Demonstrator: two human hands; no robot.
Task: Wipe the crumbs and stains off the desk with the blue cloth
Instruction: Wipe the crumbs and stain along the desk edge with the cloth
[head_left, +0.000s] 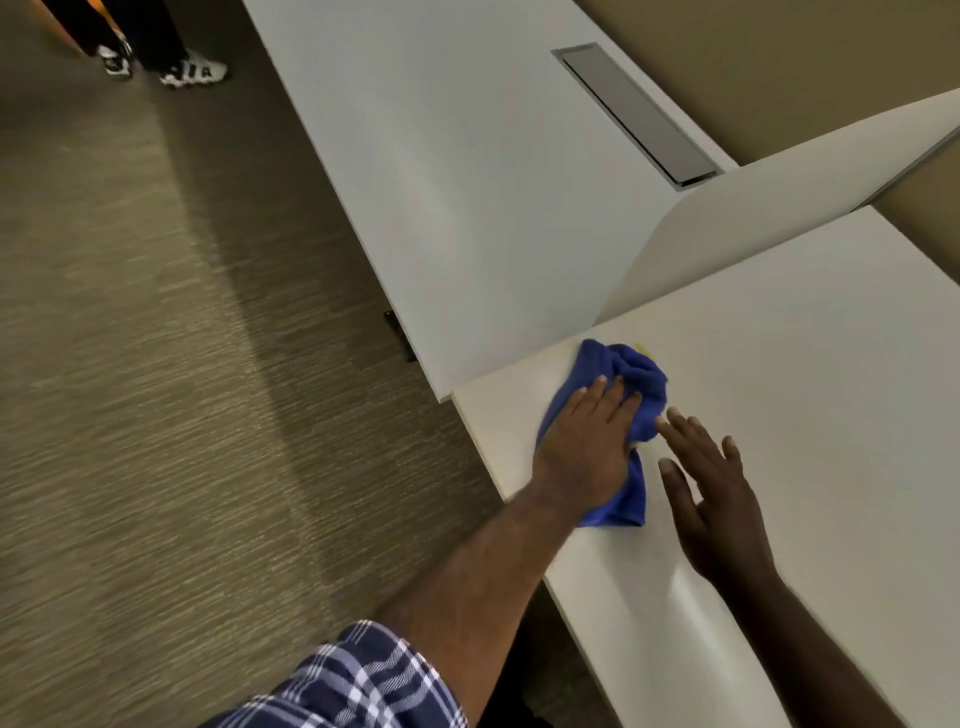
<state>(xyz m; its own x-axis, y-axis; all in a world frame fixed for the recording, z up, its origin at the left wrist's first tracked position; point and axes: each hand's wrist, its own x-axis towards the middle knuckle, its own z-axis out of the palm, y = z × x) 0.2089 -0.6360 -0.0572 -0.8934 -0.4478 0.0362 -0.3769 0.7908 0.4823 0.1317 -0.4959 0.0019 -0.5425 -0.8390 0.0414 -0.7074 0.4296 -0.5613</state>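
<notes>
A crumpled blue cloth lies on the white desk near its left corner. My left hand presses flat on the cloth, fingers stretched over it. My right hand rests flat on the bare desk just right of the cloth, fingers apart, one fingertip touching the cloth's edge. A small yellow stain peeks out at the cloth's far edge. No crumbs are visible.
A curved white divider panel stands along the desk's far side. Beyond it is a second white desk with a grey cable hatch. Carpet lies to the left, where another person's shoes stand.
</notes>
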